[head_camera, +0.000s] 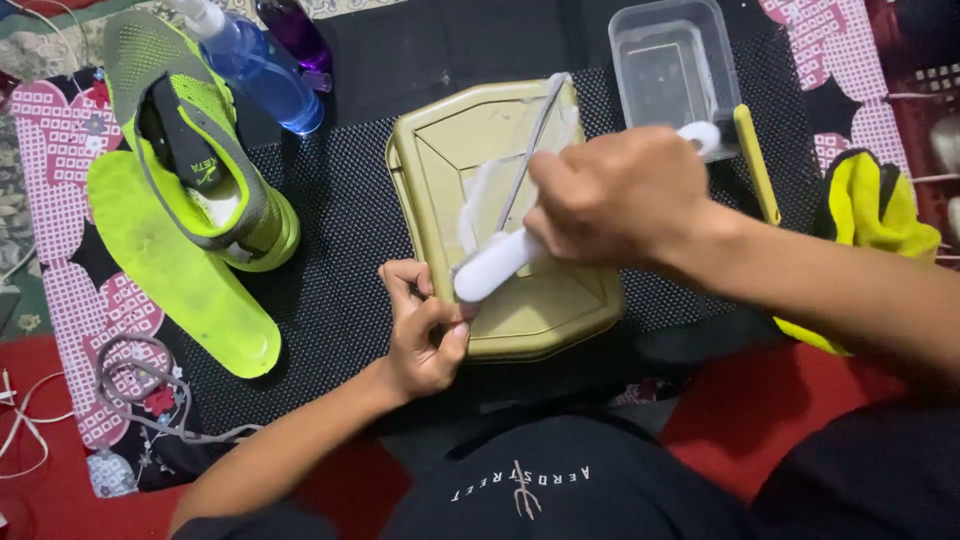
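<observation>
Left hand (425, 335) pinching shoelace (520, 175), right hand (615, 195) gripping white brush (495, 268) above

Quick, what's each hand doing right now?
Left hand: closed, pinching the shoelace end.
Right hand: closed, holding the white brush.

At the top edge, left of centre, a clear blue spray bottle (258, 62) lies tilted with its white nozzle toward the upper left. Just to its right, touching or nearly so, stands a smaller purple bottle (297, 33), cut off by the frame. At the top right sits an empty clear plastic container (672, 72), rectangular with rounded corners. A small white label (205, 167) shows on the dark tongue of the neon-green shoe (190, 140) at the left. No signs or screens are in view.
</observation>
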